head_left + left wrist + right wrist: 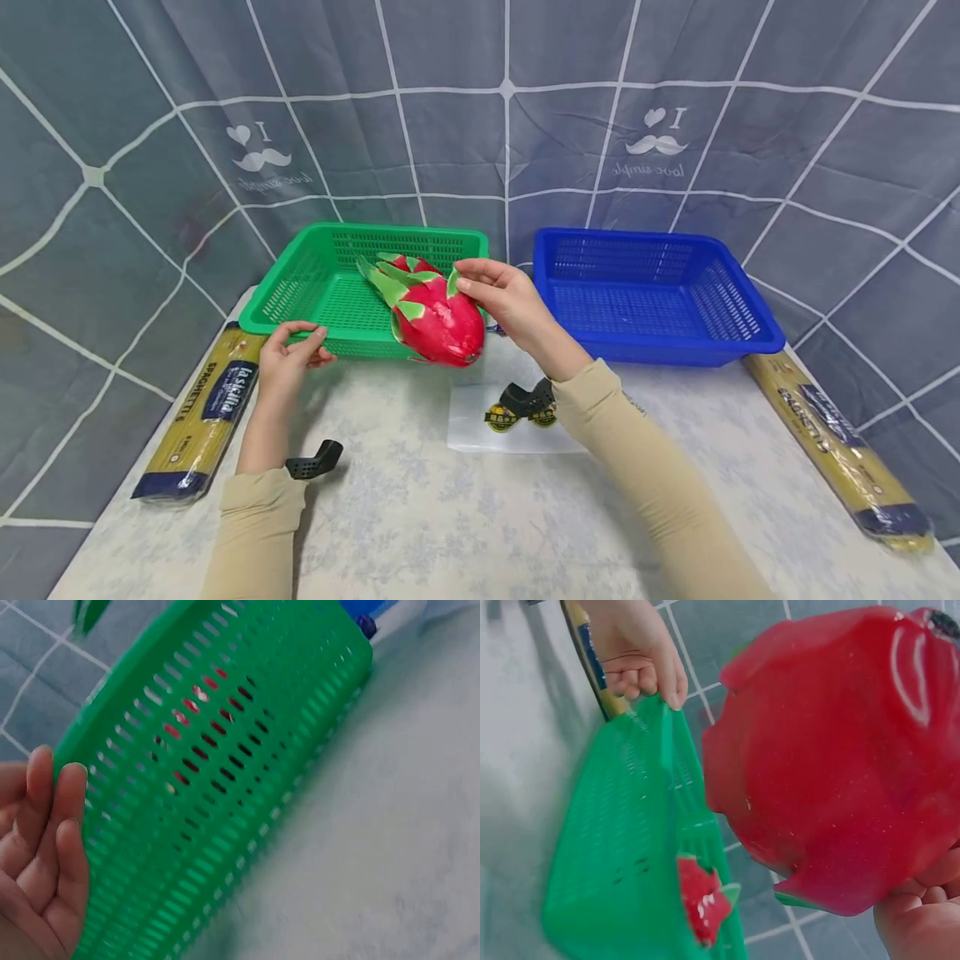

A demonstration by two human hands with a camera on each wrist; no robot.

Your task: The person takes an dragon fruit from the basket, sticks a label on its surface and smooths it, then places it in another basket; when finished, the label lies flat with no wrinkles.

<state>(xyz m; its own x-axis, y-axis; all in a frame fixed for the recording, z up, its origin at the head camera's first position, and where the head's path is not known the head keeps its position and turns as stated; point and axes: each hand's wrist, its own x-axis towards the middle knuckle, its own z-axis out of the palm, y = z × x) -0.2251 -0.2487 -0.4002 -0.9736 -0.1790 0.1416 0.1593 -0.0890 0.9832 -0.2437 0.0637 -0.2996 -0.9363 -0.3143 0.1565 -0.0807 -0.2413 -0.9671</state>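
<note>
In the head view my right hand holds a red dragon fruit with green leaf tips by its side, over the front rim of the green basket. The right wrist view shows the dragon fruit large and close, with part of my right hand beneath it. A second dragon fruit lies inside the basket, mostly hidden by its wall. My left hand pinches the basket's front rim near its left corner; the left wrist view shows those fingers against the green rim.
A blue basket stands to the right of the green one. Spaghetti packs lie along both sides, one at the left and another at the right. Clear plastic with printed labels lies on the table. A tiled-pattern curtain hangs behind.
</note>
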